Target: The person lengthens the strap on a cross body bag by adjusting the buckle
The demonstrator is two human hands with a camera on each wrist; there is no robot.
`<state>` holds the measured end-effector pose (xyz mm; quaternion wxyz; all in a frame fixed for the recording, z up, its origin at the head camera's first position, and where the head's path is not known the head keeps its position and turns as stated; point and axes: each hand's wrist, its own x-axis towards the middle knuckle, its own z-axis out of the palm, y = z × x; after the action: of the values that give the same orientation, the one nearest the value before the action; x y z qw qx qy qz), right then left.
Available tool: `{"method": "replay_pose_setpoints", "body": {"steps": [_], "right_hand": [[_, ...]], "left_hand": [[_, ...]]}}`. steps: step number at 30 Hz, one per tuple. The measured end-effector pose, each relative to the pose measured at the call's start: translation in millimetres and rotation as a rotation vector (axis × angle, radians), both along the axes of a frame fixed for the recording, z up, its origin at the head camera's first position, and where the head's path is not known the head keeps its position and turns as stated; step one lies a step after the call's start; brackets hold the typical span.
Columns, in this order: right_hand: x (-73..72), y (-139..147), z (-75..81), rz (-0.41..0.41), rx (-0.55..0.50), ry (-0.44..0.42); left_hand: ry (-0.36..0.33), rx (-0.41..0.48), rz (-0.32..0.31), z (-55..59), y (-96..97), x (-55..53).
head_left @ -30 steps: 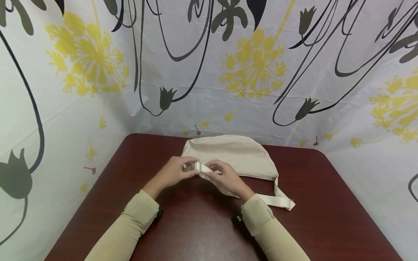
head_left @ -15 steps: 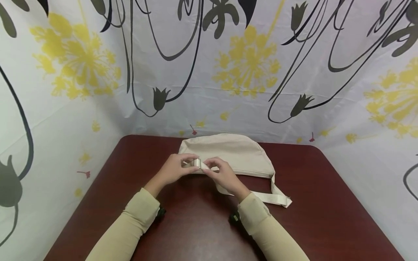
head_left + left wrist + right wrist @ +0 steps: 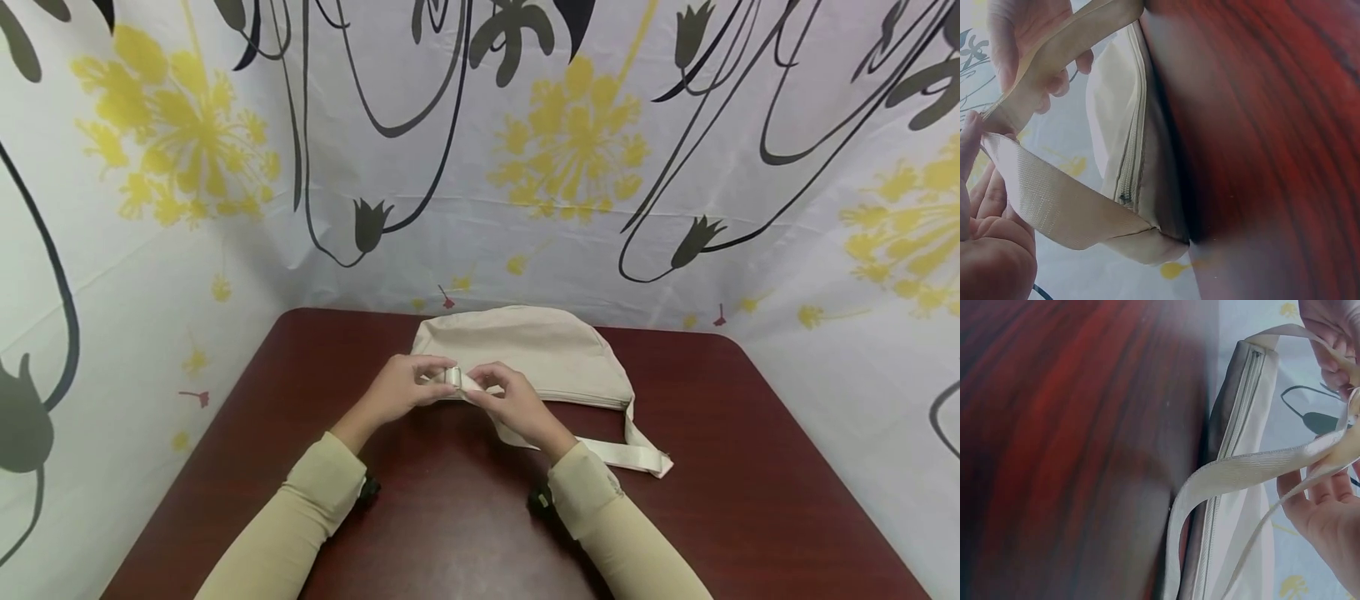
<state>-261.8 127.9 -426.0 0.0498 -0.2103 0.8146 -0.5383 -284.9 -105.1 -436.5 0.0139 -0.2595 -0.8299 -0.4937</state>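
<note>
A cream shoulder bag (image 3: 525, 346) lies on the table, its zipper (image 3: 1244, 403) along the near edge. Its strap (image 3: 1054, 194) is lifted in front of the bag, and a pale, shiny strap slider (image 3: 453, 377) sits on it between the hands. My left hand (image 3: 397, 392) pinches the strap at the slider, thumb below and index finger above. Just right of the slider, my right hand (image 3: 517, 408) pinches the strap between thumb and fingers. In the right wrist view, two lengths of strap run down from the right hand (image 3: 1329, 519).
The dark red wooden table (image 3: 435, 517) reaches to a patterned white cloth (image 3: 465, 167) at the back and both sides. A folded end of the strap (image 3: 637, 458) lies on the table right of the right wrist. Black bands are on both wrists.
The right fingers have come a little closer to the slider, and less strap shows between the hands. The head view has shifted slightly. Both hands keep hold of the strap.
</note>
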Motion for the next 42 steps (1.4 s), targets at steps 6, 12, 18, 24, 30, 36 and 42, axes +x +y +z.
{"method": "replay_pose_setpoints", "body": {"steps": [6,12,18,24,30,36,42], "right_hand": [[10.9,-2.0,15.1,-0.003,0.018,0.001],[-5.9,1.9,-13.4,-0.020,0.038,0.003],[-13.2,7.2,-22.5,0.032,0.075,0.024],[-15.5,12.3,-21.7,0.013,0.100,0.026],[-15.5,11.0,-20.8,-0.017,0.135,0.087],[-13.3,8.1,-20.2,-0.031,0.147,0.117],[-10.1,3.5,-17.2,-0.021,0.124,0.143]], "left_hand": [[-0.007,-0.094,-0.006,-0.9,2.3,-1.6],[0.005,-0.151,-0.025,-1.1,1.9,-3.3],[0.000,-0.107,-0.018,0.7,0.5,-2.0],[-0.040,-0.038,-0.031,1.2,-0.2,-1.2],[-0.035,-0.042,-0.020,0.0,-0.3,-1.4],[0.017,-0.063,-0.017,-0.5,-0.7,-1.4],[-0.014,-0.047,-0.013,-3.0,-0.9,-2.0]]}}
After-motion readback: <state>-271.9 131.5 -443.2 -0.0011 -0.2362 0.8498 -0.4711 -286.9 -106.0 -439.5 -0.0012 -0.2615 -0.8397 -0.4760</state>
